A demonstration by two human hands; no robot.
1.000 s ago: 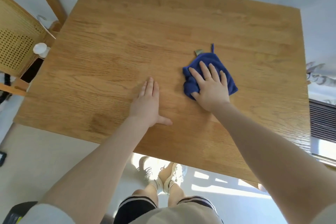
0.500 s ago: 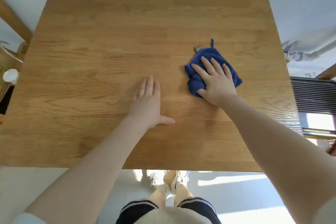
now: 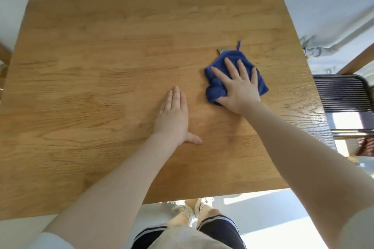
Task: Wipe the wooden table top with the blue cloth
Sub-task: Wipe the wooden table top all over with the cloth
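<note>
Head view: we had the right hand (image 3: 239,87) pressed flat, fingers spread, on the blue cloth (image 3: 216,89) right of the table's (image 3: 101,56) centre, left hand (image 3: 173,115) flat and empty on bare wood beside it; mid-wipe, we judged, and next called for sweeping toward unwiped wood.

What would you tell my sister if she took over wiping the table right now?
Left hand: flat on the bare wood, fingers straight, holding nothing.
Right hand: spread flat on the blue cloth, pressing it down.
The cloth lies bunched on the right half of the wooden table top, with a small grey tag and a loop poking out at its far edge.
Done: the cloth is down and under the hand. How much has been wiped cannot be told; no marks show.
Left: probably sweep the cloth over the left side and the far edge.
</note>
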